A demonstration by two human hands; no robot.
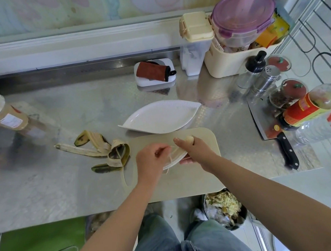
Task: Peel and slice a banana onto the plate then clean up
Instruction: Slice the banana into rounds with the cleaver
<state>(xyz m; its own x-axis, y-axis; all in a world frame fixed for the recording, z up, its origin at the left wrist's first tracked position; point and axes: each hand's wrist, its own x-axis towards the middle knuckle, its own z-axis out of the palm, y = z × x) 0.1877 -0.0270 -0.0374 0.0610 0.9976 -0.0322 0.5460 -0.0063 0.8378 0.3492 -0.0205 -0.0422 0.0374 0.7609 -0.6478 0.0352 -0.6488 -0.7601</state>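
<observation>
Peeled banana (176, 155) held over the cutting board (206, 162), near the plate (159, 115); right hand (192, 149) wrapped around it; left hand (150, 160) pinching a loose string; flesh likely soft, slippery, easily bruised; support along its length.

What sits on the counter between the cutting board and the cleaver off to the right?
Nothing: in the head view, the counter between the cutting board and the cleaver is bare metal.
</observation>
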